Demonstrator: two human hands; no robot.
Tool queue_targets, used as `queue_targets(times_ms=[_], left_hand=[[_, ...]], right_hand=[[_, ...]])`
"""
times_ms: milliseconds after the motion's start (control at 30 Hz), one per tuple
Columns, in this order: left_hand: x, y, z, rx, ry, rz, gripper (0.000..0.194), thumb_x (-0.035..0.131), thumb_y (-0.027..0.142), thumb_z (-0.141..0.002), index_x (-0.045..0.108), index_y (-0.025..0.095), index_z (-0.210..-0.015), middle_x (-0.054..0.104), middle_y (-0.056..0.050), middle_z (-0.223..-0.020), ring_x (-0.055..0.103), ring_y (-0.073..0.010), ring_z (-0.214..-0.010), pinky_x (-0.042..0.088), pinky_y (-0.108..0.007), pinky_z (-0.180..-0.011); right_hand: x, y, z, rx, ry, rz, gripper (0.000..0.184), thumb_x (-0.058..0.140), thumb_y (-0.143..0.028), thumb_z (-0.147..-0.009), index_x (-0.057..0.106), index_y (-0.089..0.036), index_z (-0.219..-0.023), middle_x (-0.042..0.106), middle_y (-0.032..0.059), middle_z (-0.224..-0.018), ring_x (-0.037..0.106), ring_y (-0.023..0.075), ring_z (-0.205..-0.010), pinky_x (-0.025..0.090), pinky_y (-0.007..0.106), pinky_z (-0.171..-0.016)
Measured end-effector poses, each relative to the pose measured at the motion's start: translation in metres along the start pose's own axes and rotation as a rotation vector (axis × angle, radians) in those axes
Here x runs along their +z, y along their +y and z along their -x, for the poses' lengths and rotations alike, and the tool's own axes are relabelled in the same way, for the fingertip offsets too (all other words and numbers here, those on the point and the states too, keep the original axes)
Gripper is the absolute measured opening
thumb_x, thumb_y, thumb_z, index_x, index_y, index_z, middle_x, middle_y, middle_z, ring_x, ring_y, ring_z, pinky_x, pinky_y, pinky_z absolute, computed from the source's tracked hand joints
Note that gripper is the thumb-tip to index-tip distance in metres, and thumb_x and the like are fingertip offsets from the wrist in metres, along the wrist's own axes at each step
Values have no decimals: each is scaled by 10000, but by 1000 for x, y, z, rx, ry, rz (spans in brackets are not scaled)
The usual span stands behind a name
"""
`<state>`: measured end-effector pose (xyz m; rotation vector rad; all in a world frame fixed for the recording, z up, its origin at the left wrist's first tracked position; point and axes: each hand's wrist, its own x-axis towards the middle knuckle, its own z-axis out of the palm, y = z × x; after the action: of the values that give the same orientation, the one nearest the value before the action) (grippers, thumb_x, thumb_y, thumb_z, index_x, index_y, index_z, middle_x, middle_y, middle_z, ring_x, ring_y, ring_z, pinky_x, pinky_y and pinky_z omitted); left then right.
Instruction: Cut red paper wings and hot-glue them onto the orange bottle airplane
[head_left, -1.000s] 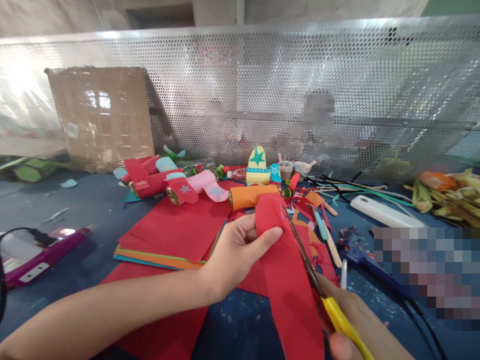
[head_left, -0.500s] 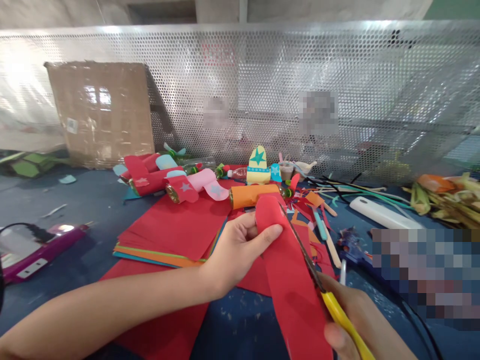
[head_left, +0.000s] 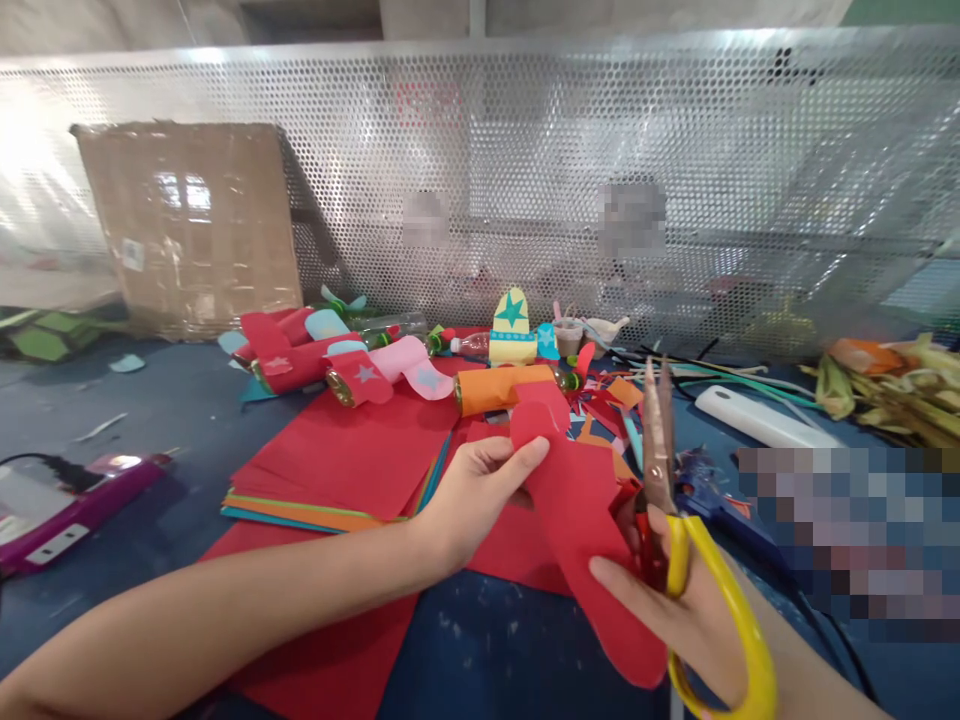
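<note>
My left hand (head_left: pixel 469 510) pinches a long red paper piece (head_left: pixel 581 510) near its rounded upper end, thumb on top. The lower end of the paper is rounded too. Yellow-handled scissors (head_left: pixel 660 460) hang on my right hand (head_left: pixel 705 625), their blades pointing up and away from the paper. The right thumb lies on the paper's lower part, while the fingers behind it are partly hidden. Beneath my left forearm lie a stack of coloured sheets (head_left: pixel 337 460), red on top, and a further red sheet (head_left: pixel 337 640).
Behind the paper are an orange-wrapped bottle (head_left: pixel 502 388), a yellow paper piece with a star (head_left: pixel 513 330) and several red-wrapped bottles. A blue glue gun (head_left: pixel 709 490) and a white stick-like object (head_left: pixel 765 418) lie right. A purple power strip (head_left: pixel 82 510) sits left, before a cardboard sheet (head_left: pixel 195 230).
The scissors have come off the paper's right edge and turned upright. My right thumb now rests on the paper, whose lower end has swung up into view. My left hand keeps its pinch.
</note>
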<state>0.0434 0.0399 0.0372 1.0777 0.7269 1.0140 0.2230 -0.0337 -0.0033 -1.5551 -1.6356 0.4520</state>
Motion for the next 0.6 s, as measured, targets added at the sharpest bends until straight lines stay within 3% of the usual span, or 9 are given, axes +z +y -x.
queue_targets(times_ms=[100,200,333,467,533,600], left_hand=[[-5,-5,-9,1,24,-17,295,744,427,-709,710,140,-651,732,-43,-711,640,-141,-636,538,-259,-658],[-14,-11,-20,23,52,-85,262,741,402,-712,724,143,-756,736,-47,-763,648,-156,-688,525,-288,-725],[-22,-20,-31,27,66,-150,252,736,389,-704,707,146,-761,735,-43,-780,654,-173,-715,520,-284,-702],[-25,-28,-35,-14,54,-161,195,691,337,-721,681,143,-716,723,-34,-717,659,-180,-688,534,-289,-690],[-26,-29,-36,-25,58,-172,153,649,286,-733,650,147,-668,706,-22,-676,657,-173,-669,524,-266,-650],[-26,-30,-36,-24,65,-180,124,604,234,-738,613,157,-641,690,-5,-651,653,-159,-658,507,-240,-621]], right_hand=[[0,-2,-9,-4,-24,-4,205,559,-386,-785,437,-250,-694,514,-29,-618,569,164,-555,523,294,-558],[-1,-4,-13,27,-96,-108,240,577,-324,-758,368,-250,-667,458,-45,-639,537,140,-566,506,287,-575],[3,-8,-11,288,-264,-422,286,557,-450,-807,368,-247,-737,520,-57,-640,544,107,-464,482,239,-457],[1,-11,-13,365,-221,-455,329,551,-541,-820,469,-222,-819,545,-57,-600,497,86,-408,440,205,-400],[-4,-7,-18,325,-220,-452,314,581,-498,-812,516,-217,-933,594,-35,-668,574,114,-493,500,234,-468],[-9,-1,-22,269,-268,-456,352,597,-448,-808,531,-211,-1059,672,28,-847,673,168,-726,571,300,-658]])
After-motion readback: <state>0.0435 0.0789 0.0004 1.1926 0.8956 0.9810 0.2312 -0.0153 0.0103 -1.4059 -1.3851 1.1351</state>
